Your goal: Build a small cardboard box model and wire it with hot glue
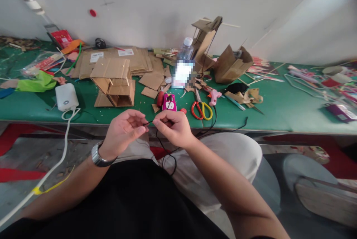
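Note:
Both my hands are raised above my lap, just in front of the green table's edge (279,125). My left hand (124,131), with a watch on its wrist, pinches one end of a thin black cord (164,149). My right hand (173,127) pinches the same cord a short way along. The short stretch between my fingertips is taut, and the rest hangs down in a loop over my light trousers. A black cable (223,129) runs along the table edge to the right.
On the table lie a cardboard model (115,82), flat cardboard sheets (134,58), a white power bank (66,96) with a white cable, a pink toy car (169,102), red-and-yellow scissors (201,110), a pink glue gun (214,95), a water bottle (185,51) and a torn cardboard box (231,64).

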`<move>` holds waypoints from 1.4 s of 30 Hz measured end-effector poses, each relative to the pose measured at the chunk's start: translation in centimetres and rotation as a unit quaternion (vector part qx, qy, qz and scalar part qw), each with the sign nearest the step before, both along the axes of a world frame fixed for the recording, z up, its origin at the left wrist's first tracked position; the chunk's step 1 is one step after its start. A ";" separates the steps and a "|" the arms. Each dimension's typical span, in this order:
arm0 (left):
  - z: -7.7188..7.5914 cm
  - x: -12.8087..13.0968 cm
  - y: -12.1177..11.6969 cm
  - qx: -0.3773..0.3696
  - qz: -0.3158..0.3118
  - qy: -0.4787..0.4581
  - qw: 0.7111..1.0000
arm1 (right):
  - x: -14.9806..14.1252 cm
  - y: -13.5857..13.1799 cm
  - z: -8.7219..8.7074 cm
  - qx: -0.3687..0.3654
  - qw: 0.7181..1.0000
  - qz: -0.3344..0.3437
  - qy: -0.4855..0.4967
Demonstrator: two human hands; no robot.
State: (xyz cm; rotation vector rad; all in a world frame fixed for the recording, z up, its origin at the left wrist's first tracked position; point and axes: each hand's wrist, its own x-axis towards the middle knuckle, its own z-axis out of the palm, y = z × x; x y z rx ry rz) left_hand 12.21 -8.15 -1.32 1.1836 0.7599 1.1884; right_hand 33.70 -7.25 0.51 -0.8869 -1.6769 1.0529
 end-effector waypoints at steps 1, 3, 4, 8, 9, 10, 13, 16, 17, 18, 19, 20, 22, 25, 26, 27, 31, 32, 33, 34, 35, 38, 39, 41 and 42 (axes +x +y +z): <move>0.1 0.1 0.0 -0.005 -0.006 0.001 1.000 | 0.0 0.0 0.0 0.002 1.000 -0.003 -0.003; 0.1 0.2 0.0 -0.022 -0.012 0.009 1.000 | 0.0 0.0 0.0 0.006 1.000 -0.009 -0.006; 0.1 0.2 0.0 -0.029 -0.008 0.013 0.999 | 0.0 0.0 0.1 0.007 1.000 -0.010 -0.005; -0.1 0.2 0.0 -0.045 0.017 0.009 0.999 | 0.1 0.1 0.1 0.018 1.000 -0.010 0.003; -0.1 0.2 0.1 -0.048 0.018 0.005 0.999 | 0.2 0.1 0.1 0.019 1.000 -0.012 0.003; -0.2 0.1 0.1 -0.050 0.018 0.001 0.999 | 0.2 0.1 0.1 0.018 1.000 -0.014 0.003; -0.3 0.0 0.1 -0.055 0.019 -0.003 0.998 | 0.2 0.1 0.2 0.017 1.000 -0.016 0.000; -0.6 -0.2 0.1 -0.057 0.019 0.010 0.998 | 0.2 0.1 0.3 0.016 1.000 -0.012 -0.005; -0.7 -0.3 0.1 -0.056 0.021 0.013 0.998 | 0.2 0.0 0.3 0.014 1.000 -0.011 -0.007; -0.8 -0.3 0.1 -0.054 0.024 0.014 0.998 | 0.2 0.0 0.3 0.013 1.000 -0.011 -0.008; -0.8 -0.3 0.1 -0.052 0.028 0.014 0.998 | 0.2 0.0 0.3 0.012 1.000 -0.012 -0.008; -0.8 -0.3 0.1 -0.051 0.031 0.013 0.998 | 0.2 0.0 0.3 0.013 1.000 -0.013 -0.006; -0.8 -0.2 0.1 -0.054 0.039 0.010 0.998 | 0.2 0.1 0.4 0.017 1.000 -0.015 -0.001; -0.6 0.0 0.0 -0.059 0.051 0.007 0.997 | 0.3 0.1 0.4 0.021 1.000 -0.016 0.006; -0.5 0.0 0.0 -0.060 0.053 0.006 0.997 | 0.3 0.1 0.4 0.021 1.000 -0.016 0.008; -0.4 0.0 0.0 -0.061 0.054 0.005 0.997 | 0.3 0.1 0.4 0.022 1.000 -0.016 0.010; -0.3 0.1 0.0 -0.059 0.056 0.002 0.997 | 0.3 0.2 0.4 0.025 0.999 -0.018 0.013; -0.3 0.1 0.0 -0.058 0.056 0.000 0.997 | 0.3 0.2 0.4 0.026 0.999 -0.019 0.012; -0.3 0.1 0.1 -0.057 0.056 -0.002 0.997 | 0.3 0.2 0.4 0.026 0.999 -0.021 0.012; -0.3 0.0 0.1 -0.056 0.055 -0.003 0.997 | 0.3 0.2 0.4 0.026 0.999 -0.023 0.011; -0.3 0.0 0.1 -0.055 0.054 -0.004 0.997 | 0.3 0.2 0.5 0.026 0.999 -0.025 0.011; -0.4 0.0 0.1 -0.053 0.053 -0.003 0.997 | 0.3 0.3 0.6 0.030 0.999 -0.026 0.014; -0.4 0.0 0.1 -0.052 0.054 -0.003 0.997 | 0.3 0.3 0.7 0.031 0.999 -0.027 0.015; -0.4 0.0 0.1 -0.055 0.055 -0.003 0.997 | 0.4 0.4 0.7 0.033 0.999 -0.029 0.017; -0.4 -0.1 0.1 -0.056 0.056 -0.003 0.997 | 0.4 0.4 0.7 0.033 0.999 -0.030 0.017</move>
